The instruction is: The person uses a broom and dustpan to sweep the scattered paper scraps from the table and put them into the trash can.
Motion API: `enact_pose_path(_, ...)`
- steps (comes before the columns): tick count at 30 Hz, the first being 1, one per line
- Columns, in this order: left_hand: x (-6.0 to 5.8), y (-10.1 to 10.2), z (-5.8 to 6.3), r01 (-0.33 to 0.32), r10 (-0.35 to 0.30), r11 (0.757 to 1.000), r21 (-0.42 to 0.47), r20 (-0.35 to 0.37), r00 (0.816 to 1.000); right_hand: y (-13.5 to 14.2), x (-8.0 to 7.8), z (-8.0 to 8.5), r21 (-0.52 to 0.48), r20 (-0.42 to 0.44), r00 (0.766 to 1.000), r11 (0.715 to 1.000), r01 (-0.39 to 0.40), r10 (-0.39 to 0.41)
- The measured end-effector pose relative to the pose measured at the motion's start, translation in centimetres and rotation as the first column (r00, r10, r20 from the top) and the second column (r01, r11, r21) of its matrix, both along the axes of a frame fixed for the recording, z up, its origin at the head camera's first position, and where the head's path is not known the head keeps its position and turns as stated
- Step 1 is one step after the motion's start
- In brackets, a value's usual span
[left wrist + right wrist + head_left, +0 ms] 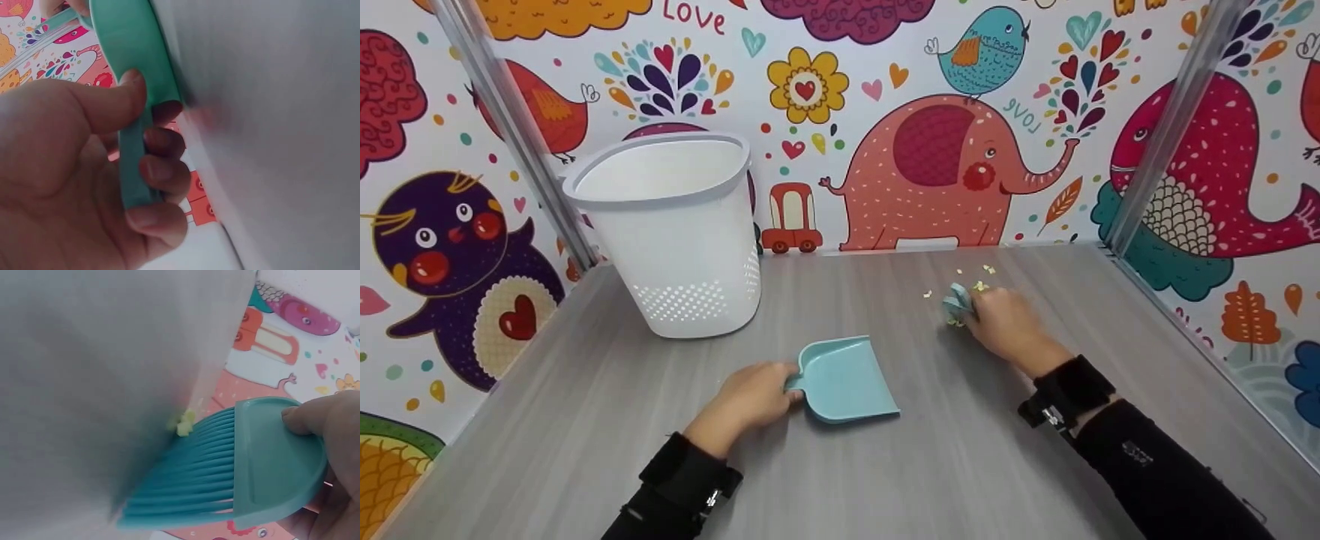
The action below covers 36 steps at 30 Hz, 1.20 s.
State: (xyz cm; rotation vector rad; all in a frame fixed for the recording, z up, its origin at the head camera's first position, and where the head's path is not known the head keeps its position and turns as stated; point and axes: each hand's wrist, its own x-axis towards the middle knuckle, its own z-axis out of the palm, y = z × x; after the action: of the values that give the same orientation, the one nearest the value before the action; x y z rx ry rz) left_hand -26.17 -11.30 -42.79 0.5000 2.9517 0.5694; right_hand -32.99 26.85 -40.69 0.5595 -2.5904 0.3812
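My left hand (pixel 756 391) grips the short handle of a light teal dustpan (pixel 846 379), thumb on top and fingers curled under it in the left wrist view. The pan's straight front edge faces right, toward the other hand. My right hand (pixel 1006 321) holds a small teal hand brush (pixel 275 461) by its rounded back, its bristles (pixel 191 467) down against the tabletop. Small pale yellow scraps (pixel 981 286) lie around the brush, and one scrap (pixel 185 423) shows beside the bristle tips in the right wrist view.
A tall white plastic basket (pixel 667 247) with a grey rim and small holes near its base stands at the back left of the grey wooden table (pixel 825 480). Walls with cartoon animals (pixel 930 172) enclose the table, with metal posts (pixel 1170 127) at the corners.
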Motion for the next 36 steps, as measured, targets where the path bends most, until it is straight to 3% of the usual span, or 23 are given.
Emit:
enact_pose_path(7, -0.1, 0.1, -0.4, -0.006, 0.006, 1.0, 0.003, 0.01, 1.0, 1.7, -1.5, 1.4, -0.077, 0.087, 0.994, 0.994, 0.073, -0.066)
enact_pose_path(12, -0.3, 0.1, -0.4, 0.0, 0.0, 1.0, -0.004, 0.014, 1.0, 4.5, -3.4, 1.9, -0.106, 0.084, 0.987, 0.984, 0.143, -0.134)
enact_pose_path(19, -0.2, -0.1, -0.2, -0.013, 0.013, 1.0, -0.009, 0.015, 1.0, 6.9, -5.3, 0.8, -0.106, 0.052, 0.962, 0.956, 0.272, -0.268)
enact_pose_path(23, -0.2, -0.1, -0.2, -0.004, 0.004, 1.0, -0.008, 0.014, 1.0, 6.7, -5.7, -0.3, -0.087, 0.096, 0.945, 0.943, 0.322, -0.314)
enact_pose_path(28, -0.3, -0.1, -0.2, 0.003, -0.003, 1.0, -0.013, 0.001, 1.0, 5.4, -6.2, -1.0, -0.063, 0.125, 0.939, 0.942, 0.331, -0.321)
enact_pose_path(36, -0.4, -0.1, -0.1, 0.004, -0.004, 1.0, -0.025, -0.001, 1.0, 4.1, -6.4, -0.5, -0.062, 0.137, 0.955, 0.96, 0.273, -0.263)
